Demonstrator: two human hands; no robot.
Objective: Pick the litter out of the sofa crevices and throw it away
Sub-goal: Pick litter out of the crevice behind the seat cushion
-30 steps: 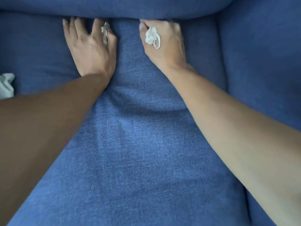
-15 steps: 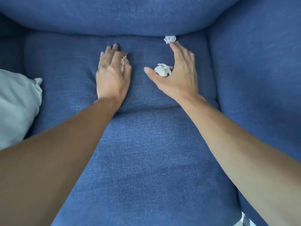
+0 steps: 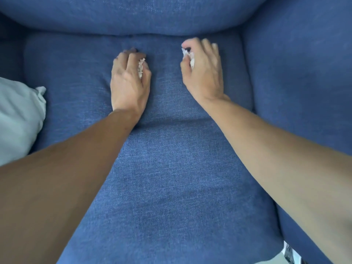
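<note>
Litter scraps [image 3: 141,68] sit in each clenched grip, left hand [image 3: 129,80] and right hand [image 3: 204,73], on the sofa [image 3: 171,168].

Well out to the left of the left hand [image 3: 129,82] there's a pale grey-green pillow [image 3: 17,119], one puckered corner poking toward it. Far below the right hand [image 3: 203,73] are a sliver of pale floor [image 3: 279,259] and something black-and-white patterned [image 3: 288,253], too small to identify.

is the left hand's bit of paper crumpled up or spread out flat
Crumpled. The white paper scrap shows as a wrinkled wad pinched between the thumb and fingers of the left hand, which rests on the blue seat cushion.
</note>
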